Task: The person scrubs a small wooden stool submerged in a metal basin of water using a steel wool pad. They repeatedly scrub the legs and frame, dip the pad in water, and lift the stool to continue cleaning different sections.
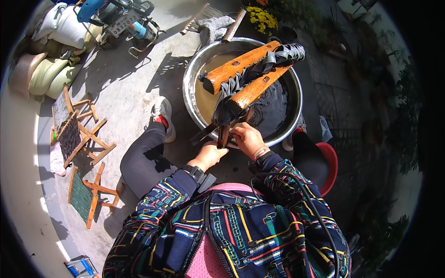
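A wet wooden folding stool with a seat of woven dark straps is tilted over a round metal basin. Murky water fills part of the basin, with ripples on its right side. At the near rim, my left hand grips the lower end of a stool leg. My right hand is curled against the same end of the stool, just right of that leg. Its fingertips are partly hidden, and whatever lies between them cannot be made out.
Several folding stools lie to my left. Stuffed sacks and a vehicle stand at the upper left. Another strapped seat lies beyond the basin, near yellow flowers. A red basin sits beside my right leg.
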`<state>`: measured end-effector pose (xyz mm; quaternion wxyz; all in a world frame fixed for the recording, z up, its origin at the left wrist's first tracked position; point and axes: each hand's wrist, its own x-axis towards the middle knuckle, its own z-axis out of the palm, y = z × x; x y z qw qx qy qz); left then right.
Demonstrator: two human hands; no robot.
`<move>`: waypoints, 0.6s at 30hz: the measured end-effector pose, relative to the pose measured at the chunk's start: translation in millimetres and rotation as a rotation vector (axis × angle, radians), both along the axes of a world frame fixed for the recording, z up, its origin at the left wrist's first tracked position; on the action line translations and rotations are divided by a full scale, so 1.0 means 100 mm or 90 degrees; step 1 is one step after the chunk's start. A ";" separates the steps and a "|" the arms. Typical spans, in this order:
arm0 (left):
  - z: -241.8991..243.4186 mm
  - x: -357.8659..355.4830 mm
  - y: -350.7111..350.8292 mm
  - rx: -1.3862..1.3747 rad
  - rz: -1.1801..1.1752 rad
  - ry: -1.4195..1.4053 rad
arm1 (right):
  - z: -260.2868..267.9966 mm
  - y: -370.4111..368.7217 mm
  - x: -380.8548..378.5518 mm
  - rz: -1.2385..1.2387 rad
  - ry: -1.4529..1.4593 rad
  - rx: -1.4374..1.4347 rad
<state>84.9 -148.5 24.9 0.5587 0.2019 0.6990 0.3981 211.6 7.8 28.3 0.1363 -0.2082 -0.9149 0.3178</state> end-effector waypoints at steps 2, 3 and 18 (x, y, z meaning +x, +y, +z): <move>-0.01 0.00 0.00 0.015 0.002 0.017 | 0.01 0.00 -0.01 -0.066 -0.062 0.047; -0.01 0.00 0.00 -0.005 -0.008 0.010 | 0.02 0.00 -0.01 -0.101 -0.011 0.068; 0.03 -0.01 0.00 -0.001 -0.038 -0.031 | 0.02 0.04 0.06 0.090 -0.020 -0.006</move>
